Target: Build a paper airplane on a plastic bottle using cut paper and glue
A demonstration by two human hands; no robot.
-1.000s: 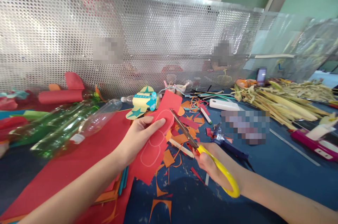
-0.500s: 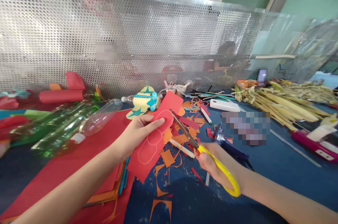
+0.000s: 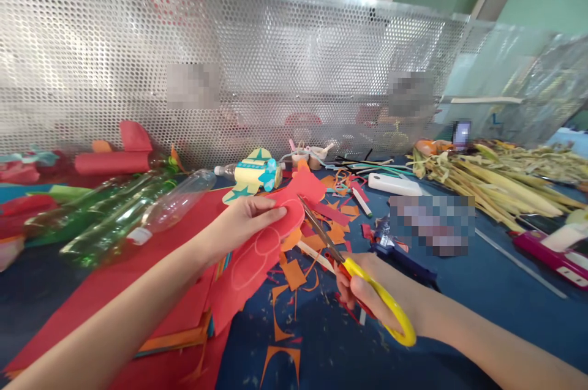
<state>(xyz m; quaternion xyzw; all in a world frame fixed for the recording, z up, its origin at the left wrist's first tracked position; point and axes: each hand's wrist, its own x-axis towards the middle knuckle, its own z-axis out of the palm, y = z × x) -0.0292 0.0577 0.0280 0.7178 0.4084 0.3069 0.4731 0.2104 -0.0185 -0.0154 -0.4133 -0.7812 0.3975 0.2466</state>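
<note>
The blue table (image 3: 496,292) opens rightward beyond my right hand (image 3: 370,283). Above it the red paper strip (image 3: 252,261), pinched by thumb and fingers of my left hand (image 3: 241,218), runs its long axis from near left to far right; at its right edge sit the scissors (image 3: 354,270), handles wrapped in my right hand, tips pointing forward-left, over orange scraps (image 3: 294,273).

1. Left forearm (image 3: 124,307): bare, slanting upward from the lower left corner; wrist nearly straight.
2. Left grip (image 3: 239,223): thumb extended forward, fingers bent, pinched together.
3. Right forearm (image 3: 480,332): bare, slanting upward and leftward from the lower right.
4. Right grip (image 3: 388,280): fingers curled, thumb bent; lower than the left, apart from it.
</note>
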